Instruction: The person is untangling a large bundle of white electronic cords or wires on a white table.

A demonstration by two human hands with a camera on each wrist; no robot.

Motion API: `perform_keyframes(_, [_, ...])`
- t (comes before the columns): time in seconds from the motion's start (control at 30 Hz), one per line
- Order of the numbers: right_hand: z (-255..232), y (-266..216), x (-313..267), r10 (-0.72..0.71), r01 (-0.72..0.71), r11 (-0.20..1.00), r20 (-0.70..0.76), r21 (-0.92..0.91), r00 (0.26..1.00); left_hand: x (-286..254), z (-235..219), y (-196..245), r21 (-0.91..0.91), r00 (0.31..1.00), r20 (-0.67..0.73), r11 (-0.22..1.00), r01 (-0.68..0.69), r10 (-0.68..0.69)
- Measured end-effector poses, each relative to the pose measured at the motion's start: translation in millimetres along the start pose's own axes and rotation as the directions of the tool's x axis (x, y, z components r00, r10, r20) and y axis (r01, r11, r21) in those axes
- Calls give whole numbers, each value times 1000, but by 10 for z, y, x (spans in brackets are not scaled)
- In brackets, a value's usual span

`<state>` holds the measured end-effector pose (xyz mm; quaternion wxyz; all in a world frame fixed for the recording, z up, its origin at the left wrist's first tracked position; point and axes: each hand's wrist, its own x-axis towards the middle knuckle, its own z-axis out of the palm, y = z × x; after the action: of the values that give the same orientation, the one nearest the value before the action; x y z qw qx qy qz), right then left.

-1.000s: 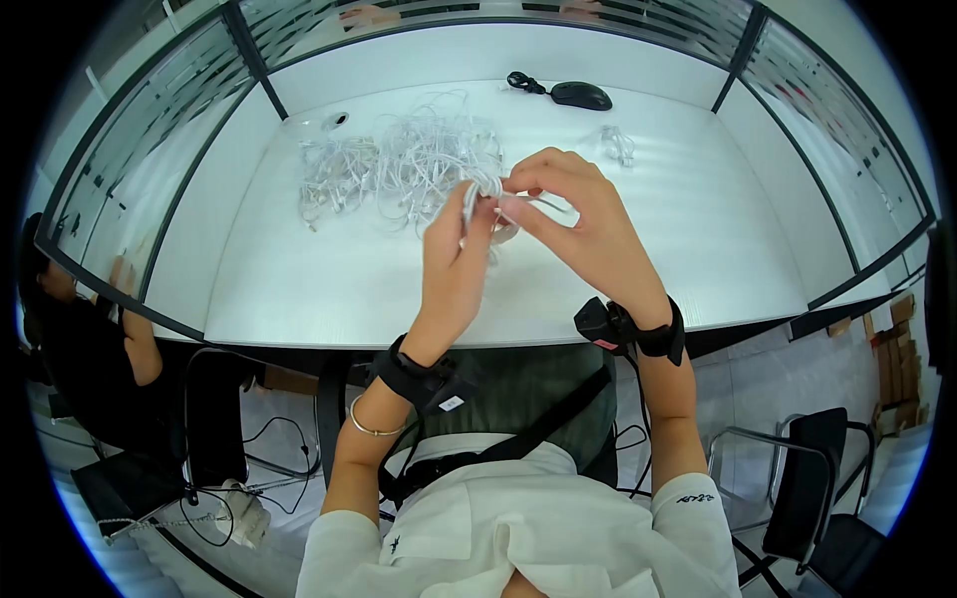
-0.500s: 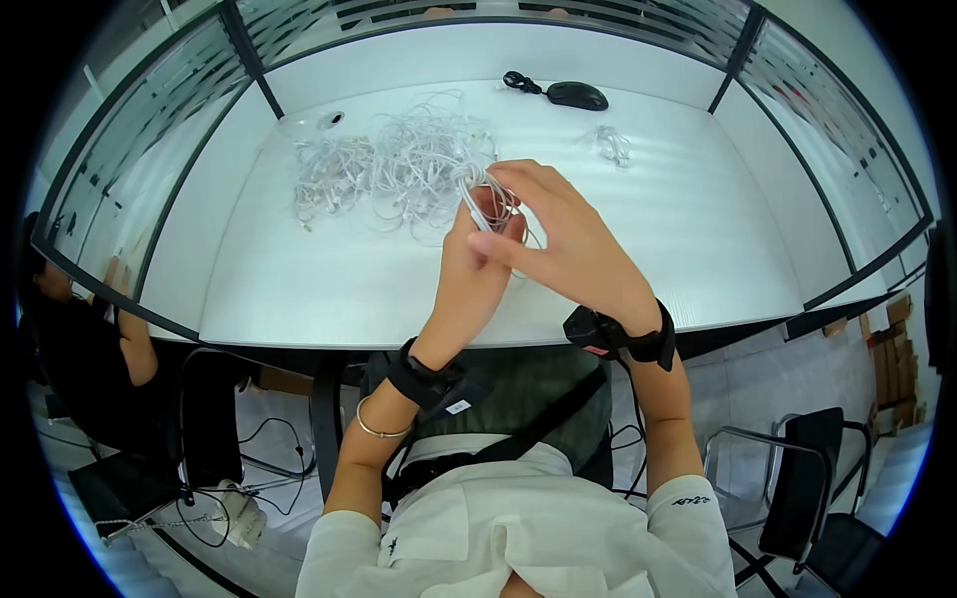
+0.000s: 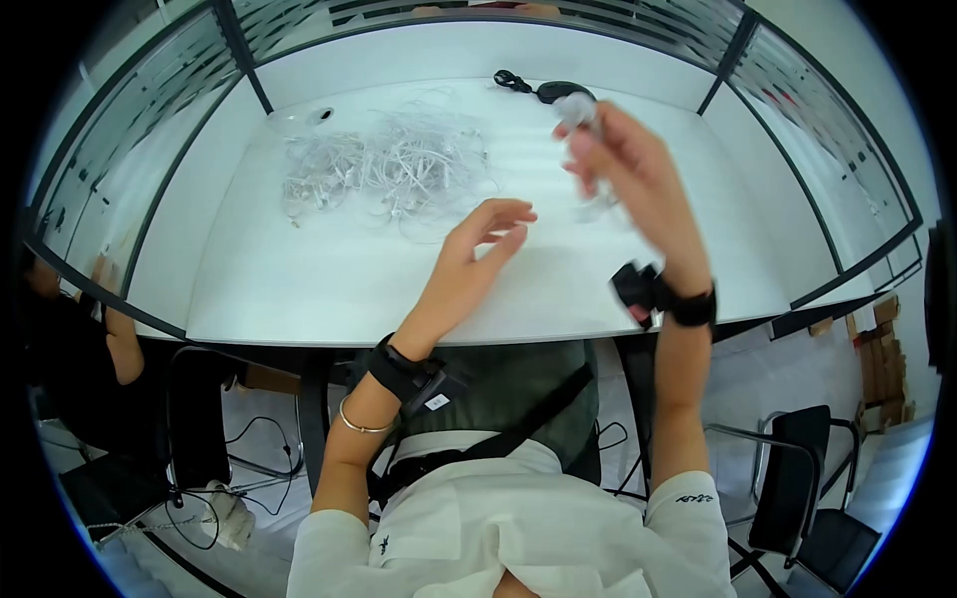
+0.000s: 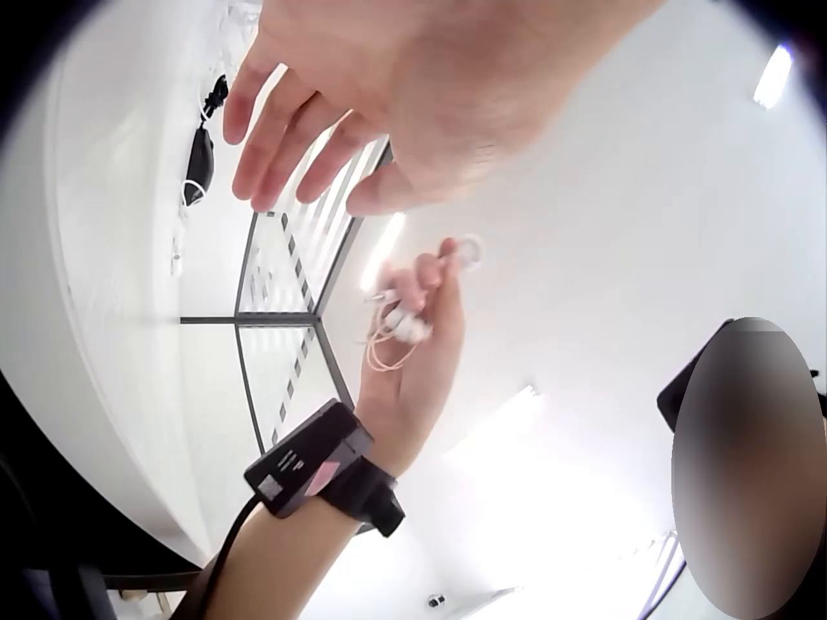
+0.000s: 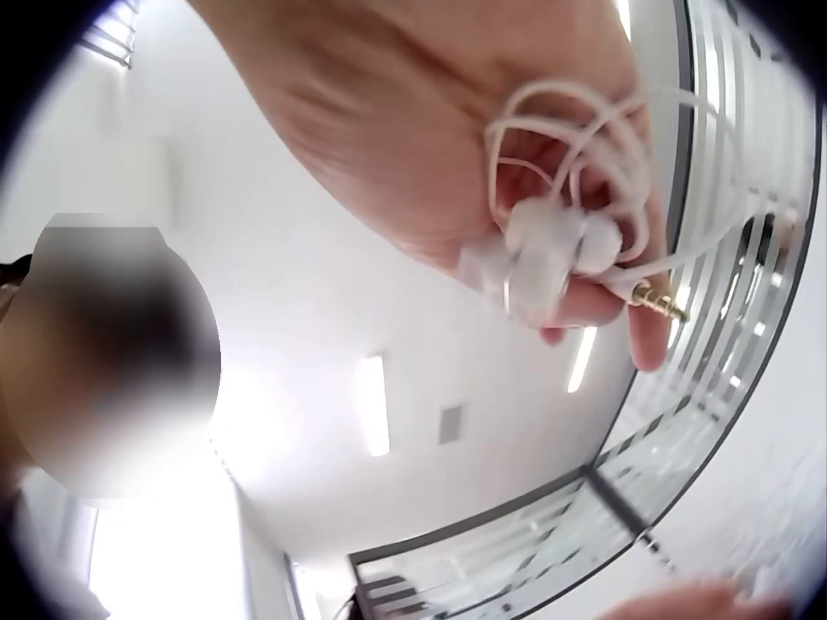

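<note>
My right hand (image 3: 583, 130) is lifted above the back right of the white desk (image 3: 299, 289) and grips a small coiled bundle of white earphones (image 3: 576, 108). In the right wrist view the coil (image 5: 556, 233) lies against the palm, pinched by fingers (image 5: 646, 323), and its gold plug (image 5: 659, 304) sticks out. My left hand (image 3: 498, 224) hovers over the desk's middle, fingers relaxed and spread, holding nothing. The left wrist view shows those straight fingers (image 4: 304, 123) and, beyond them, the right hand with the earphones (image 4: 403, 323). A big tangled pile of white earphone cables (image 3: 389, 164) lies at the desk's back left.
A black mouse (image 3: 563, 90) with its cord lies at the desk's far edge. Glass partitions (image 3: 150, 110) fence the desk on three sides. Another person (image 3: 60, 299) sits at the left. A black chair (image 3: 807, 478) stands at the lower right.
Both hands were together over the desk winding the earphones. Now the right hand has carried the coiled bundle up and to the right, and the left hand has let go and opened.
</note>
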<state>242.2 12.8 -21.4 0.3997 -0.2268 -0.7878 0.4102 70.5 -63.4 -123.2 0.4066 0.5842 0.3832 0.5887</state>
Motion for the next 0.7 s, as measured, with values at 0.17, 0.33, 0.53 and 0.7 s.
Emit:
perform_keyframes(0.17, [-971,683,468,117,-245,609,-219,-755,969,-44,1,93,175,998,-1,983,62,-63])
perform_keyframes(0.33, [-1248,1789,702,650,-380,141,-204,-914,732,-57,11,81,243,996,-12,966,90,-90])
perform_keyframes(0.53, [-1218,1871,569,566,-423,362,-166,-831,808,-63,-2,105,259,989,22,956,135,-146])
perform_keyframes(0.7, [-1132,1776,574,51,-190,583,-198,-790,979,-41,22,97,203,993,12,972,117,-122])
